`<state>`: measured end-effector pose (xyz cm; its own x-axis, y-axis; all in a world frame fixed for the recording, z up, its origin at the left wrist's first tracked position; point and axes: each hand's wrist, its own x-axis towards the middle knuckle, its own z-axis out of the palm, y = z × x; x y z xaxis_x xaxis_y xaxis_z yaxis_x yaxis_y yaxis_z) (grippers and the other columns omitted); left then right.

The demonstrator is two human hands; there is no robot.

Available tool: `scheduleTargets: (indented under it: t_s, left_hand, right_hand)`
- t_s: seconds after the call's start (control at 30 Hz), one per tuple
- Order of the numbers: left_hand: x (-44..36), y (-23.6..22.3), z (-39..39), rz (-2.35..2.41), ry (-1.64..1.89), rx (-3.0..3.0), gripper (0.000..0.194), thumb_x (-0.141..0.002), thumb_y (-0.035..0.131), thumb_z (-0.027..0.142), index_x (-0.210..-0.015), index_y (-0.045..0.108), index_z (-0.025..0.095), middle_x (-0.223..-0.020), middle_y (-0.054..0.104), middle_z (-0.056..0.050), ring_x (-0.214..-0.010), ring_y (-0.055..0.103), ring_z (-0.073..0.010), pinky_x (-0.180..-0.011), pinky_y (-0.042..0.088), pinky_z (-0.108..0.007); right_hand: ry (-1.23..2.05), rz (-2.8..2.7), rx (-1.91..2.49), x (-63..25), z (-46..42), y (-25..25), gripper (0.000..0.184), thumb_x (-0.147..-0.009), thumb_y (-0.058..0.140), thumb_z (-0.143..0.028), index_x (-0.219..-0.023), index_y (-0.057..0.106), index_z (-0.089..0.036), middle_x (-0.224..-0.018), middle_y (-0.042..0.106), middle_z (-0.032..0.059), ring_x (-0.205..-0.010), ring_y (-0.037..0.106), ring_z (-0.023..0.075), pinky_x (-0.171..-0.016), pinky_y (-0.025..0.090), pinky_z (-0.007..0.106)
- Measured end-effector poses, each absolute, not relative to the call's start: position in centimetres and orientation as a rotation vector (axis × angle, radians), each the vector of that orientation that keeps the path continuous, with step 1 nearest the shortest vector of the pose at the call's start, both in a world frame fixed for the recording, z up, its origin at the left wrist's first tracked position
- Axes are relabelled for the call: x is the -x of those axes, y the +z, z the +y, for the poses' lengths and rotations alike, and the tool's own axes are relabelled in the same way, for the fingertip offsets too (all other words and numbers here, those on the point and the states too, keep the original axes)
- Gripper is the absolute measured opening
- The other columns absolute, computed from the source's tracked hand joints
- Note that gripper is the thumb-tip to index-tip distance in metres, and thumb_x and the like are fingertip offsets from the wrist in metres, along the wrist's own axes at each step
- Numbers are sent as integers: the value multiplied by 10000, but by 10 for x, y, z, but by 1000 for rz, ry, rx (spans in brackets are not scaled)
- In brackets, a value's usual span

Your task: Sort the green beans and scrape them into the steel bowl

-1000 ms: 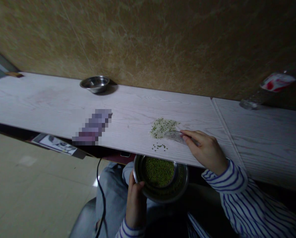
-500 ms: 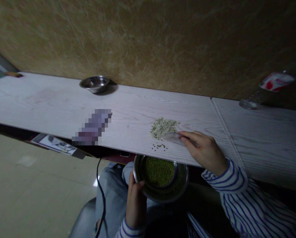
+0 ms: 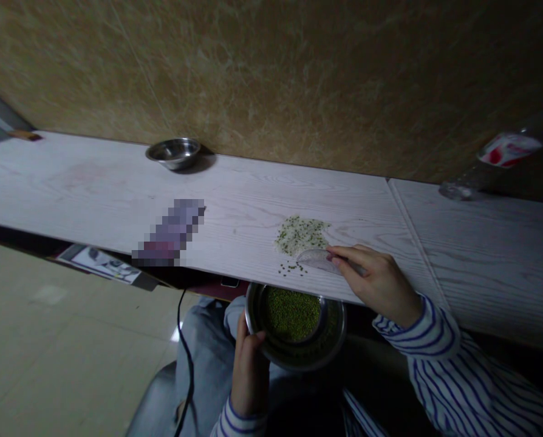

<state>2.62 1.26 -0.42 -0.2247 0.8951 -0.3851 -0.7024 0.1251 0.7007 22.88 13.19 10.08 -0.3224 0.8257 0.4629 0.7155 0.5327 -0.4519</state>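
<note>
My left hand (image 3: pixel 250 367) grips the rim of a steel bowl (image 3: pixel 338 340) at its left side. The bowl is held just below the table's front edge, partly under it, with green mung beans (image 3: pixel 292 314) inside. My right hand (image 3: pixel 381 276) pinches a flat, translucent piece with a curved edge (image 3: pixel 314 259); its exact kind is unclear. That piece stands on the table at the near side of a spread of white rice-like grains mixed with green beans (image 3: pixel 301 233). Several loose beans (image 3: pixel 291 267) lie between the spread and the table's edge.
A smaller steel bowl (image 3: pixel 175 154) stands by the wall. Left of the grains lies a blurred-out phone-like object (image 3: pixel 174 230). A plastic bottle (image 3: pixel 494 158) is at the right. Below the table, a black cable (image 3: pixel 190 364) hangs near an open drawer (image 3: pixel 102 265).
My right hand, with the translucent piece, has shifted slightly toward the table's front edge. My left hand and the bowl have stayed put.
</note>
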Motion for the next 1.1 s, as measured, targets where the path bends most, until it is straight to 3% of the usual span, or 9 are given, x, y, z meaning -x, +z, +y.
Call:
scheduleTargets:
  t_s: [1.1]
  left_hand:
    - [-26,-5,12,1029,1514,-251,644,-766,646,283,-1403,555,292,-1314,654,-55,-1260,545,-320,-1033,433,-440]
  right_hand:
    - [231,-2068,1242,-221,146,98,244,-899,585,-144,-1059,769,-130,-972,795,102,-865,748,223,-807,608,358]
